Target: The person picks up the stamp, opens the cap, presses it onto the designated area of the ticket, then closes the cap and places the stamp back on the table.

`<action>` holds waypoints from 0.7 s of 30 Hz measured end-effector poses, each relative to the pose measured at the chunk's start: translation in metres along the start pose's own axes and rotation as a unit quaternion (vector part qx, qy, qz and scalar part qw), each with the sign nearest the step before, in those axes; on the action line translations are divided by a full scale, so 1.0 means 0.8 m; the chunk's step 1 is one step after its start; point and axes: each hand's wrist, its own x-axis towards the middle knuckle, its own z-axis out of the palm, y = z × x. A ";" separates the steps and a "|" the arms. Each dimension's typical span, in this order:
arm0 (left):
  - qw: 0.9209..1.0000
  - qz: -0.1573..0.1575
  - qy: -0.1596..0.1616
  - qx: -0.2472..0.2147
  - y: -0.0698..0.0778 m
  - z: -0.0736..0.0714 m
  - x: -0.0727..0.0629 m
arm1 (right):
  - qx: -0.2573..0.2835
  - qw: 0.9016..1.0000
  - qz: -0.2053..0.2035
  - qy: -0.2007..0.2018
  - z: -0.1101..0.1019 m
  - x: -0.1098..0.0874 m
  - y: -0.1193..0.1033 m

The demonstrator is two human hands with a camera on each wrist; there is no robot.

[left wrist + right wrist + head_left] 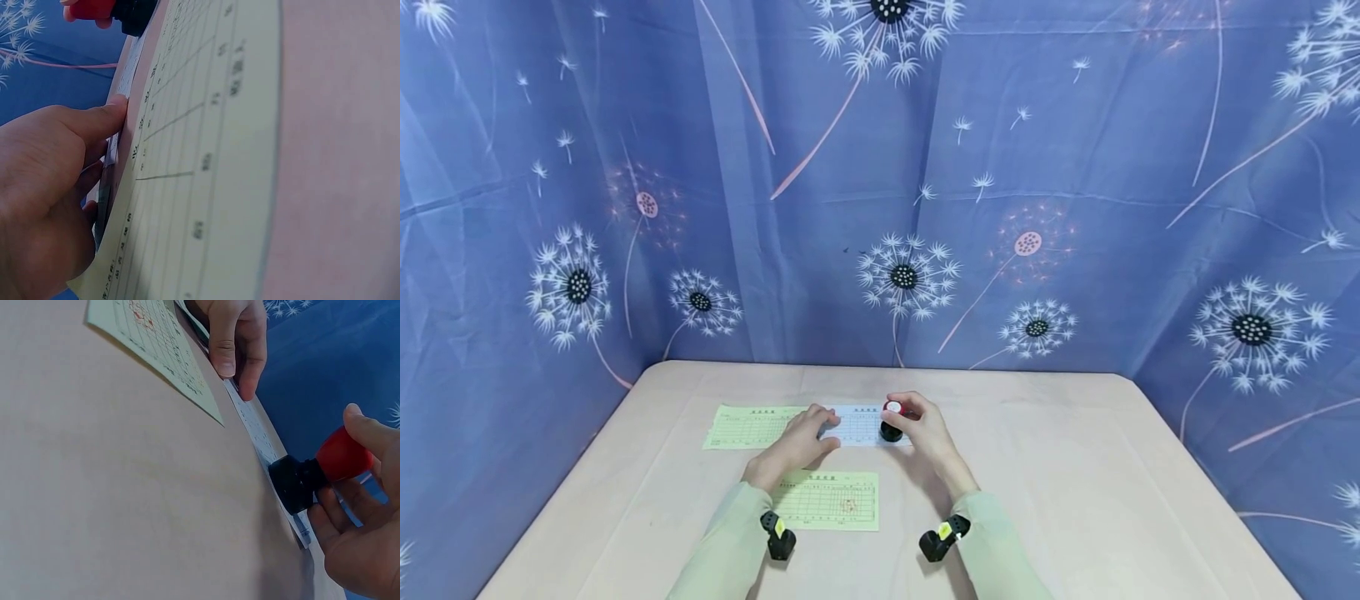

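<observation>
My right hand (pixel 929 433) holds a stamp (pixel 294 484) by its red handle, thumb on one side and fingers on the other. The stamp's black base stands at the right part of a bluish-white printed form (pixel 859 427). My left hand (pixel 797 446) rests at that form's left end, its thumb and fingertips on the paper, fingers relaxed. Beside it lies a green form (pixel 745 427), partly covered by the hand. Nearer to me is another green form (pixel 827 504) with a red stamp mark on its right side.
The forms lie on a table with a pale pink cover (pixel 1075 500). A blue curtain (pixel 820 292) with dandelion prints hangs behind it and at both sides. Each wrist carries a small black camera.
</observation>
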 end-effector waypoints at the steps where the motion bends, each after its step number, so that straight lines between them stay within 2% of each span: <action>1: 1.000 0.001 0.000 0.000 0.000 0.000 0.000 | 0.002 1.000 0.000 0.000 0.000 0.001 0.001; 9: 1.000 0.002 0.002 -0.004 -0.001 -0.001 0.001 | 0.016 1.000 -0.003 0.015 0.004 0.018 0.040; 21: 1.000 -0.002 0.000 -0.002 -0.002 0.002 0.003 | 0.011 1.000 -0.003 0.023 0.005 0.016 0.047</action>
